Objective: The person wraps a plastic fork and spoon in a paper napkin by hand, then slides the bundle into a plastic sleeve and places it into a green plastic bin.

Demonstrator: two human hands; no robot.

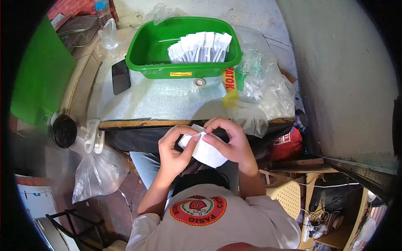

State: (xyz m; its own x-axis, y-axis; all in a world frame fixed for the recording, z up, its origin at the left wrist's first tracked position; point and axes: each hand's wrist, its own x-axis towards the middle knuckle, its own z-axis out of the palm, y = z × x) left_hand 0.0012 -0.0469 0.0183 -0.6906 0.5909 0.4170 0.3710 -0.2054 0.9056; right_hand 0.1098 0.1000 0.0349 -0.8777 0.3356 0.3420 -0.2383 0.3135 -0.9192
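A piece of white paper (209, 152), bent or partly folded, is held up in front of my chest near the table's front edge. My left hand (175, 147) pinches its upper left part between thumb and fingers. On the other side, my right hand (230, 140) grips the top right of the same paper, fingertips close to those of the left. Beyond them on the table, a green basin (142, 46) holds a row of folded white paper pieces (201, 46) standing close together.
A black phone (121, 77) lies left of the basin. A tape roll (199, 83) sits before it. Clear plastic bags (268, 83) cover the table's right side. Another plastic bag (100, 171) hangs at the left front edge. Walls stand behind and to the right.
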